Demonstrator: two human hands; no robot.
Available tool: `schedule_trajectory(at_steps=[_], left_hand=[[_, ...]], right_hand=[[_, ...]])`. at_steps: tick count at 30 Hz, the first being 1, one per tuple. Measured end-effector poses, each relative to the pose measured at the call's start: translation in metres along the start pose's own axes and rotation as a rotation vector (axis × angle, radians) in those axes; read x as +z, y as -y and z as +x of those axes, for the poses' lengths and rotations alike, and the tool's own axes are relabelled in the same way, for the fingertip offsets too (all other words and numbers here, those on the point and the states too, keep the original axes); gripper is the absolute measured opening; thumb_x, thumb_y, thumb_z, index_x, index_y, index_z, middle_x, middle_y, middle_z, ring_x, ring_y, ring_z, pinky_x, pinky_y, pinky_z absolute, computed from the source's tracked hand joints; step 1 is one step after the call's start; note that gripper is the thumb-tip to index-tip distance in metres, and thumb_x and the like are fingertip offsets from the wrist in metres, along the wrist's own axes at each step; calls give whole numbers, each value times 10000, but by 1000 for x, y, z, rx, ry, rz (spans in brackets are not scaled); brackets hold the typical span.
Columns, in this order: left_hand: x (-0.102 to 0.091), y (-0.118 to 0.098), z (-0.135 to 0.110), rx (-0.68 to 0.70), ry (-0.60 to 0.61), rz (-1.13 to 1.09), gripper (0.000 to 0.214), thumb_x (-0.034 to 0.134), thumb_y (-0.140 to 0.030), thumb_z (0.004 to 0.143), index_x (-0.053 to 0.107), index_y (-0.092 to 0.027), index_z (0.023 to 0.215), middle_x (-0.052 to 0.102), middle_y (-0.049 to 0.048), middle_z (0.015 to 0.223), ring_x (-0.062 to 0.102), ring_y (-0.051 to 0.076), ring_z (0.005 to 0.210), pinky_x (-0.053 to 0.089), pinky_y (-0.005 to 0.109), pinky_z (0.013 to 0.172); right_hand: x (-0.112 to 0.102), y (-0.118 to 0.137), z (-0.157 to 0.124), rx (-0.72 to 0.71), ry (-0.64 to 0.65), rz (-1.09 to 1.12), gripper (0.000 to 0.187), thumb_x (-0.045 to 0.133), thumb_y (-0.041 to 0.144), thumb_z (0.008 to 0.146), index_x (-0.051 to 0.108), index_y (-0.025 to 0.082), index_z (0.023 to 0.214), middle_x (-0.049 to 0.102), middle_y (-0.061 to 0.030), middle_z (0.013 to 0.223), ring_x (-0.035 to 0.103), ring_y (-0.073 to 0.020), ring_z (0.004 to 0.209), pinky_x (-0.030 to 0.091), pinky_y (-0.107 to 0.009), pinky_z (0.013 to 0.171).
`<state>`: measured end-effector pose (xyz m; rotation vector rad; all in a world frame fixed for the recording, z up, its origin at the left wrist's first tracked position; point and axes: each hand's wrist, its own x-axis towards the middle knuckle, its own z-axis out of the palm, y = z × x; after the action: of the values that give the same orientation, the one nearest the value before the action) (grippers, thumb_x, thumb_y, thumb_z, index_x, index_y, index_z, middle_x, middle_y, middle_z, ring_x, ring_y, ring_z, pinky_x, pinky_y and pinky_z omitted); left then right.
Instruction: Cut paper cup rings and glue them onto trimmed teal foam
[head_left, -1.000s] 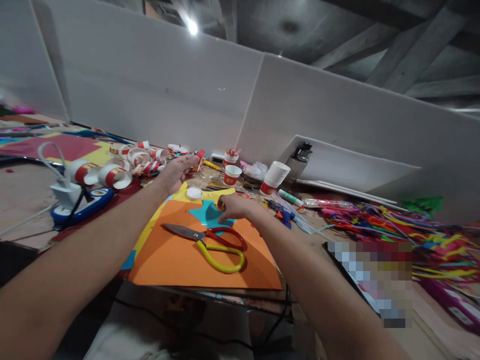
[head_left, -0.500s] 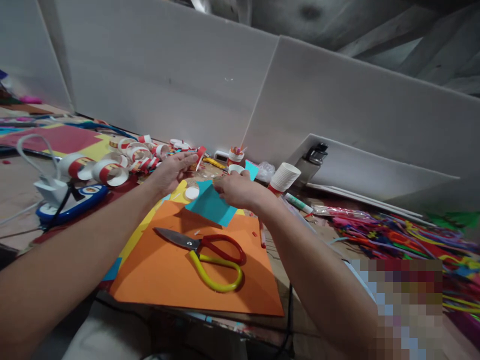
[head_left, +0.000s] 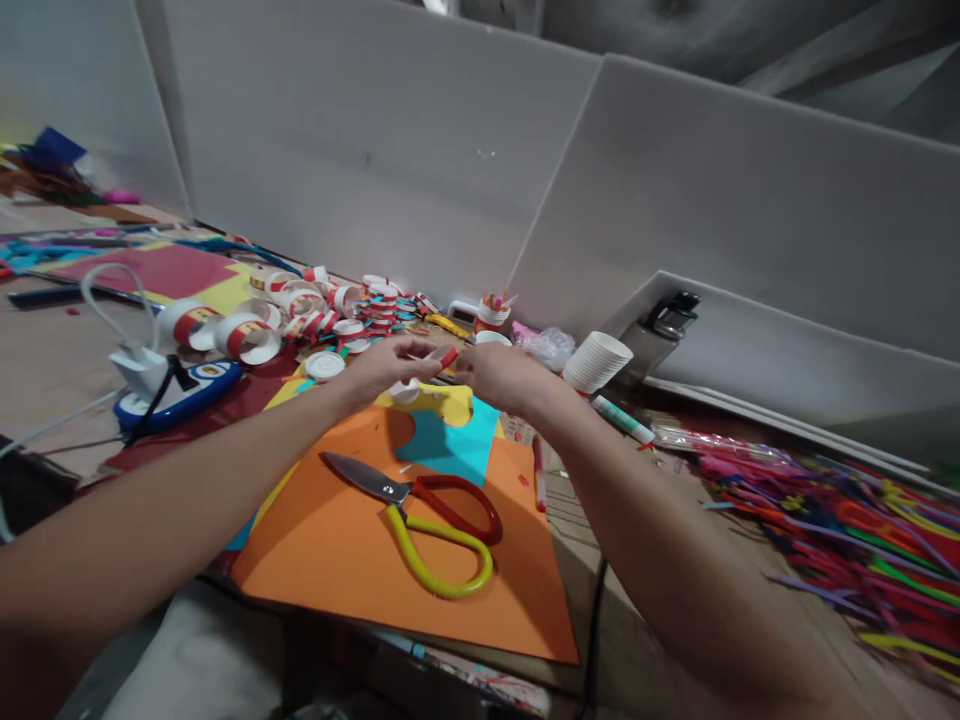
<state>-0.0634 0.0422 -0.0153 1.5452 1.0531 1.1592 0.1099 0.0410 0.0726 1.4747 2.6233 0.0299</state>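
Observation:
In the head view my left hand [head_left: 391, 368] pinches a small round piece with a red rim and a pale face [head_left: 445, 358], which looks like the cut base of a paper cup. Bent fingers of my right hand [head_left: 496, 376] meet close beside its red edge; whatever they grip is hidden. Below both hands a turquoise paper sheet [head_left: 454, 447] lies on an orange sheet [head_left: 300, 556], partly under a yellow paper piece [head_left: 450, 402]. Scissors [head_left: 390, 490] with one red and one yellow handle lie on the orange sheet, nearer to me.
Cut cup rings [head_left: 250, 338] and stacked round pieces [head_left: 381, 308] lie at the left and back. A blue power strip [head_left: 180, 398] with cables stands left. On the right are stacked paper cups [head_left: 598, 362], a glue stick [head_left: 622, 420] and many pipe cleaners [head_left: 832, 520].
The turquoise sheet has left my right hand and now lies flat on the orange sheet. My hands have come together at the red-rimmed piece. The camera view has shifted left.

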Motion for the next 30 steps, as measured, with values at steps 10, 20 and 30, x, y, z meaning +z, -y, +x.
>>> schedule_trajectory(at_steps=[10, 20, 30], left_hand=[[27, -3, -16, 187, 254, 584, 492, 739, -423, 651, 685, -165, 1066, 707, 57, 1027, 623, 193, 877, 484, 292, 775], [35, 3, -25, 235, 356, 748, 571, 736, -406, 656, 639, -168, 1165, 666, 75, 1184, 618, 240, 1049, 472, 319, 896], [33, 3, -21, 239, 457, 814, 587, 737, -436, 657, 640, -183, 1179, 664, 70, 1191, 614, 243, 1060, 466, 311, 886]], right_hand=[[28, 8, -85, 135, -259, 207, 246, 482, 283, 941, 694, 162, 966, 686, -103, 966, 621, -189, 853, 413, -279, 724], [52, 40, -128, -56, 34, 385, 336, 678, 291, 811, 646, 193, 1131, 640, -102, 1135, 601, -217, 1022, 445, -305, 852], [65, 48, -126, -60, 91, 398, 296, 573, 232, 800, 609, 183, 1090, 678, -98, 1028, 634, -225, 874, 436, -289, 688]])
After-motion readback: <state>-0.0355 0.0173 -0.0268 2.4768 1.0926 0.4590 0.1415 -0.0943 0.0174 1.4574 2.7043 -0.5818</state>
